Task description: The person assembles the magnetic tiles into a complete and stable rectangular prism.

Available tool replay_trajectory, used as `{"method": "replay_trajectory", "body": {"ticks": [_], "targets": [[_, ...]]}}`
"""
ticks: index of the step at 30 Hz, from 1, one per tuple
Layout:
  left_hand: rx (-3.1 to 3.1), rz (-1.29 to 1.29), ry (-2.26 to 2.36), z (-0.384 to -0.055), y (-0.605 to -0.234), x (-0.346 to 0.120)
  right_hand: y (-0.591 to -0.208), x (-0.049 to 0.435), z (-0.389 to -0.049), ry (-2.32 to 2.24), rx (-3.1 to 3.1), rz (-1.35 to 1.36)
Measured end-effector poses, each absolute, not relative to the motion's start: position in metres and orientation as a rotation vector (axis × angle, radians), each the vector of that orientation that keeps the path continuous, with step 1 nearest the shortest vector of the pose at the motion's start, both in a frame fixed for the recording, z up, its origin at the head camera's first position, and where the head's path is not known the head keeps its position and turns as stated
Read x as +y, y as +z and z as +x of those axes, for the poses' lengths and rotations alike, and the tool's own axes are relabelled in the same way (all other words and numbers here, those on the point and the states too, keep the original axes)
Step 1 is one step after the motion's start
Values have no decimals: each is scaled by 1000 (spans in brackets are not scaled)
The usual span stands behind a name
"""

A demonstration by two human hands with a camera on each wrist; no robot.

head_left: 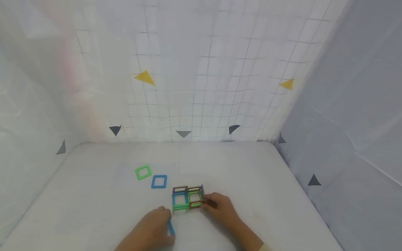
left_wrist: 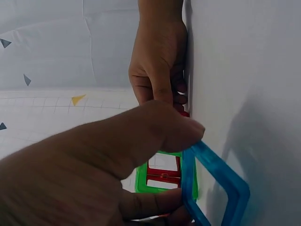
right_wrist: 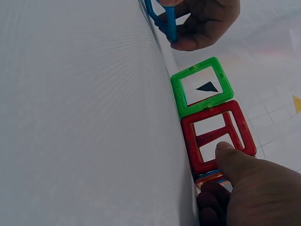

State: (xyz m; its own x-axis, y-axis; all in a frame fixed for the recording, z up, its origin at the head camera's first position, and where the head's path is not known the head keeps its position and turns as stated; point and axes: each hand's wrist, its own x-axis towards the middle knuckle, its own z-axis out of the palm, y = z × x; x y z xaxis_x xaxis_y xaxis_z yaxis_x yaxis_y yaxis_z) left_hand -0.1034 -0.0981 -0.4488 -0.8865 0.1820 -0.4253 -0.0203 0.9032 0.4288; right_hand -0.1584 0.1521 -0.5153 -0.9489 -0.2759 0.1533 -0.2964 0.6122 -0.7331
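My left hand (head_left: 153, 226) pinches a blue square magnetic tile (head_left: 171, 228) between thumb and fingers, in front of and left of a small tile structure. In the left wrist view this blue tile (left_wrist: 228, 181) is tilted, its open frame facing partly toward the camera. The structure is two joined squares with low upright walls. At its front stand a green tile (right_wrist: 194, 70) and a red tile (right_wrist: 205, 166), side by side. My right hand (head_left: 221, 209) holds the structure's right end, its thumb over the red tile and its other fingers around the corner.
Two loose tiles lie flat behind and left of the structure: a green square (head_left: 137, 174) and a blue square (head_left: 158, 187). The white table (head_left: 251, 170) is bordered by pale hanging sheets with yellow and dark triangles.
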Motion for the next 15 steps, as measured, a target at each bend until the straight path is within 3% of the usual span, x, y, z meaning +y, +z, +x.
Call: {"method": "replay_trajectory", "body": {"ticks": [15], "targets": [[2753, 298, 683, -119, -450, -106, -515, 154, -159, 1163, -2841, 490]]}}
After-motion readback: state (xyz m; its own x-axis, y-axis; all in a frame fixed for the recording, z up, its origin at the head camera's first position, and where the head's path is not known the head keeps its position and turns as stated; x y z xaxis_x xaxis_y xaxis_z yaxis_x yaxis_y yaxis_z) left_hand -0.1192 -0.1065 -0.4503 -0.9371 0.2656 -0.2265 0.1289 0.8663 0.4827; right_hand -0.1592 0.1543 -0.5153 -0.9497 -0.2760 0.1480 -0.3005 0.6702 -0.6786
